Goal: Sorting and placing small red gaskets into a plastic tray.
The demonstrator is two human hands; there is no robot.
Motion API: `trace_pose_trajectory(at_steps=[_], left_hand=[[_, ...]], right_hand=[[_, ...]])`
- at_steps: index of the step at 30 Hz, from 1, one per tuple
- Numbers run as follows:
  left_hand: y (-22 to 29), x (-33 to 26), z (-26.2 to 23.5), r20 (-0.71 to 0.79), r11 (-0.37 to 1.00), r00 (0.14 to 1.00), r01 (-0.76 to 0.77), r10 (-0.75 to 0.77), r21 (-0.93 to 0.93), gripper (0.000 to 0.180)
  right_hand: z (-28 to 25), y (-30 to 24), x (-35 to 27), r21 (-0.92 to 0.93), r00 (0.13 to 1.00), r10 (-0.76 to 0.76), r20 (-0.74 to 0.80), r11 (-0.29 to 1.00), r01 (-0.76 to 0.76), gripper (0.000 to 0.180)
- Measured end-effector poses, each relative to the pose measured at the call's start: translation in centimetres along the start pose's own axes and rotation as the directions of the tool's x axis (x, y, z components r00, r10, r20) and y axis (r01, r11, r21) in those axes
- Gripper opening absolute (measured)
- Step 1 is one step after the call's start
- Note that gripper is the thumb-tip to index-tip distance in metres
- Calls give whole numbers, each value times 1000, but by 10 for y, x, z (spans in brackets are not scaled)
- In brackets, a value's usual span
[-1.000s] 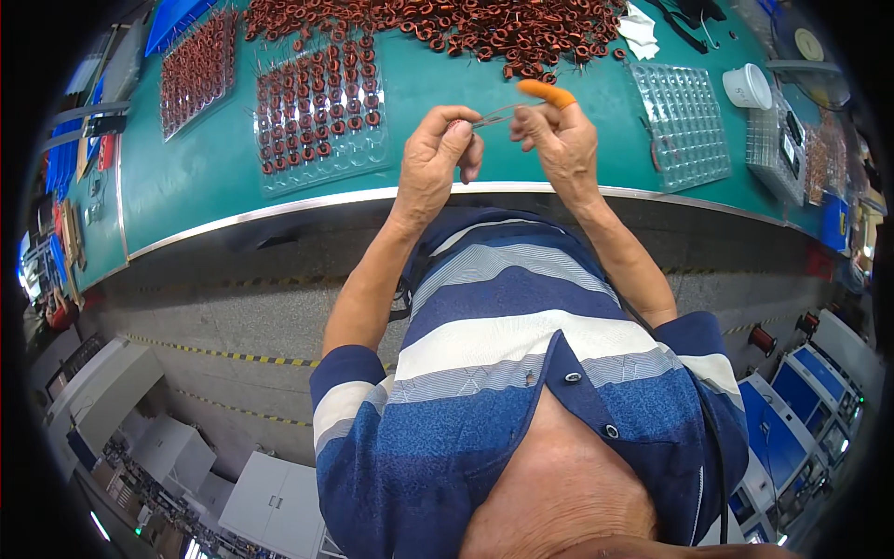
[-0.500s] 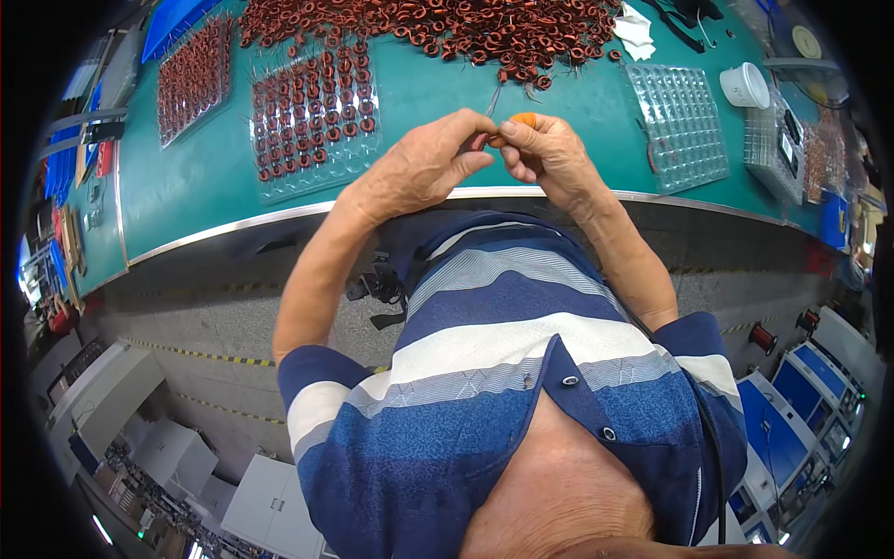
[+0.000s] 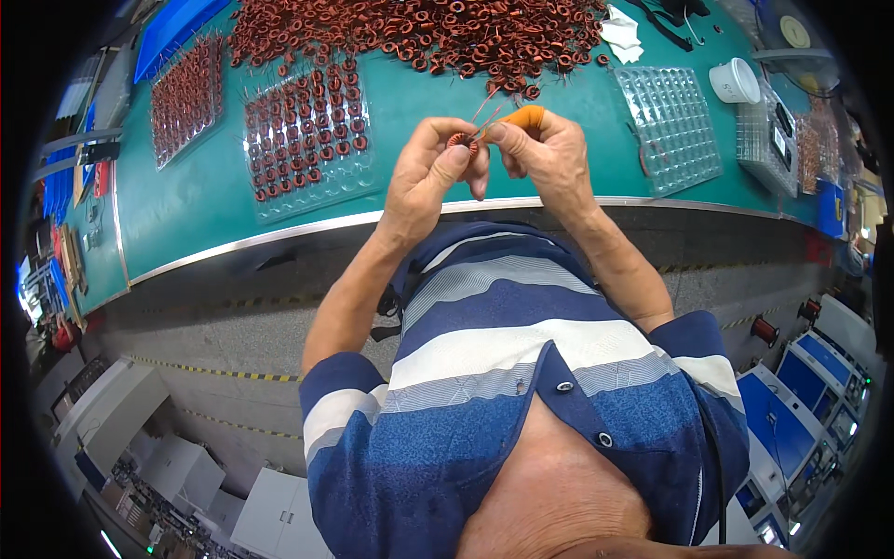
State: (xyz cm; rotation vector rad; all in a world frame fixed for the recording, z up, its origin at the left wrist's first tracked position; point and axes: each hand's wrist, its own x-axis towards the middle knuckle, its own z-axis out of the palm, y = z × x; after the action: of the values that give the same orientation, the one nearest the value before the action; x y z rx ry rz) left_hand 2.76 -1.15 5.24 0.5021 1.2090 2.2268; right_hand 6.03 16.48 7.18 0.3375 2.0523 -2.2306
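Note:
My left hand (image 3: 419, 184) is closed on a small ring-shaped coil (image 3: 460, 142) wound with reddish copper wire, pinched between thumb and fingers. Two thin wire leads (image 3: 485, 109) rise from the coil toward the far side. Just to the right, my right hand (image 3: 551, 160) is closed, its thumb and forefinger pinching at a lead next to the coil. An orange finger cover (image 3: 523, 117) sits on that forefinger. Both hands are above the near edge of the green table (image 3: 419, 93). The exact pinch point is partly hidden by the fingertips.
A big heap of similar coils (image 3: 419, 37) spreads along the far side. Left of my hands lie two clear plastic trays, one partly filled (image 3: 307, 140), one full (image 3: 186, 102). To the right are an empty clear tray (image 3: 669, 126), a white tub (image 3: 735, 82) and stacked trays (image 3: 768, 140).
My left hand has turned more upright, so the coil and its leads now show between the fingers. The right hand has shifted only slightly, and the whole view has moved a little.

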Motion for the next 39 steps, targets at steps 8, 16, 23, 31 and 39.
trace_pose_trajectory(at_steps=[8, 16, 23, 31, 39], left_hand=[[-10, 0, 0, -172, 993, 982, 94, -81, 75, 29], [-25, -5, 2, -250, 997, 965, 76, -78, -20, 23], [-33, -30, -31, -448, 945, 889, 59, 97, 322, 22], [-24, -123, -172, -796, 959, 564, 24, 219, 281, 15], [-27, -133, -241, -604, 487, 554, 363, 573, 795, 13]], right_hand=[[14, 23, 6, 64, 972, -233, -38, 970, 235, 34], [15, 30, 6, 113, 987, -137, -82, 983, 146, 27], [-13, 61, 42, 11, 984, 31, -175, 1000, -29, 38], [-123, 176, 116, -854, 836, -549, -14, 442, 276, 47], [-122, 176, 125, -854, 943, -330, 42, 478, 206, 31]])
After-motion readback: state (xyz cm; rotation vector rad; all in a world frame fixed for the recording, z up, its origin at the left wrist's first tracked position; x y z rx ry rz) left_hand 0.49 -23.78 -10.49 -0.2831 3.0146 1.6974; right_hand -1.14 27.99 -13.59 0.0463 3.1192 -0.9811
